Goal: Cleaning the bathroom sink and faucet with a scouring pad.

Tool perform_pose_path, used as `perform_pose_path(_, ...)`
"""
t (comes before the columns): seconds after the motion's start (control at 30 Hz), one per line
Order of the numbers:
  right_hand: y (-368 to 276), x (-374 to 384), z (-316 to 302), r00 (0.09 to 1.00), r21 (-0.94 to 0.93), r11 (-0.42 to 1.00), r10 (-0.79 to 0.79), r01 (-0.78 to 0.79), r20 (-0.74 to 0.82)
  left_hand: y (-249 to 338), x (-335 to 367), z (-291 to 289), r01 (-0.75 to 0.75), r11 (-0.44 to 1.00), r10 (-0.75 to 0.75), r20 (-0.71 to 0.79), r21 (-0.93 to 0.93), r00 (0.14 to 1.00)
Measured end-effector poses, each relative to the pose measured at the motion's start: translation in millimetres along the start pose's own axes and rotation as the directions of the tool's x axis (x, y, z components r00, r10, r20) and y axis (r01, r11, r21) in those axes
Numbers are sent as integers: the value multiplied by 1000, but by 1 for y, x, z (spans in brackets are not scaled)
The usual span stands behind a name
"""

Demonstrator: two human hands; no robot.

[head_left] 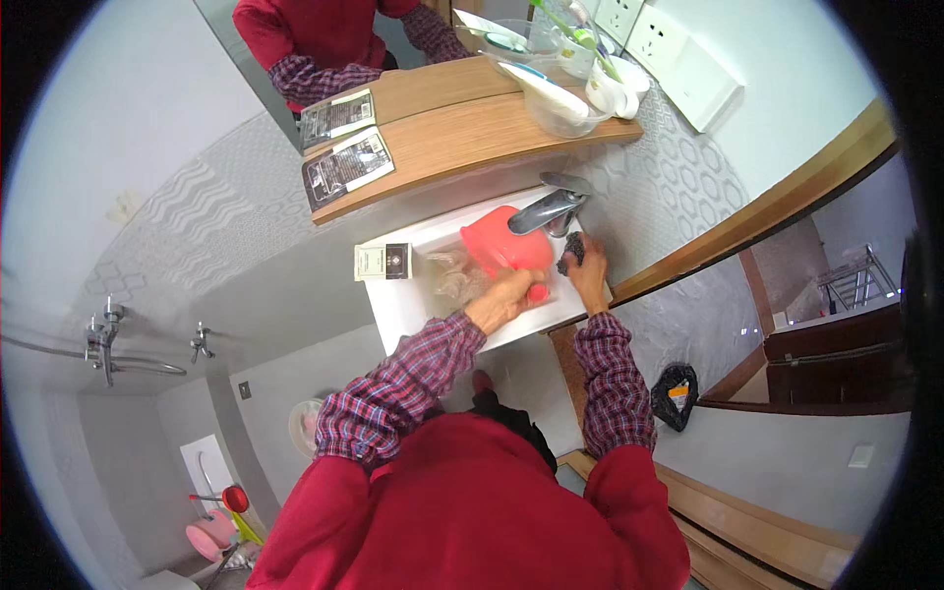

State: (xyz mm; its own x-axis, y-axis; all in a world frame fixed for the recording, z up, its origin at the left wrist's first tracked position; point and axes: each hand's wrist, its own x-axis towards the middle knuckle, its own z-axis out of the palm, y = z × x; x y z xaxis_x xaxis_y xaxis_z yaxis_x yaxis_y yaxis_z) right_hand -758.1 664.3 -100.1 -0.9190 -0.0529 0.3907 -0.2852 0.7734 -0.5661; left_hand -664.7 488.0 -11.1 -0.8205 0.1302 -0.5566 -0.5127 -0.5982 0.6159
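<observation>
Grips one pink scoop [503, 239] with the left hand [509, 301], pinches one dark scrubber [570, 252] in the right hand [590, 277], beside one faucet [547, 210].

I'm getting bright, fairly even indoor light from a source outside my view, with only soft shadows: the coral plastic dipper [494, 241] reads vivid, while the chrome faucet [539, 212] and the crinkled plastic sheeting [678, 290] throw back pale glints. The fisheye bows the wooden shelf [452, 143] and fades through a bluish haze to black around the rim, and I find fine print on the black packet [346, 170] too soft to read.
</observation>
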Motion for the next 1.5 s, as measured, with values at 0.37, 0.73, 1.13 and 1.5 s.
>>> perform_pose_path(0.37,-69,-17,-4,994,384,923,-35,-8,104,20,-52,-107,45,970,-33,-55,240,998)
perform_pose_path(0.73,-71,-45,85,863,670,546,276,-503,423,-37,-52,-173,-360,426,526,96,830,845)
perform_pose_path(1.13,-31,-70,78,588,458,436,233,-775,774,-52,-81,-159,-197,725,459,-250,660,853)
perform_pose_path(1.5,5,-55,76,627,461,535,177,-708,758,-67,-94,-182,-305,857,419,-217,415,882)
